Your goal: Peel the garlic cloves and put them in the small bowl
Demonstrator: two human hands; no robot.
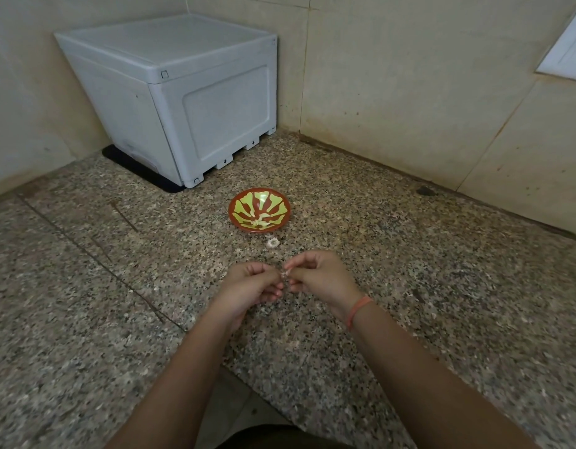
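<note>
Small bowl, red and yellow-green, on granite counter: holds peeled cloves. Garlic clove: above the counter near the bowl, pinched between curled fingers of left hand and right hand. Garlic piece: just beside bowl.

1. Both forearms come in from the lower edge of the view and angle toward each other, so the hands meet at the fingertips.
2. The left hand has its fingers curled inward, and its thumb and forefinger pinch a small garlic clove held just to its right.
3. The right hand lies knuckles up with its fingers curled. It pinches the same clove from the opposite side, its forefinger arched above it.
4. The right wrist, just behind that hand, wears a thin orange band.
</note>
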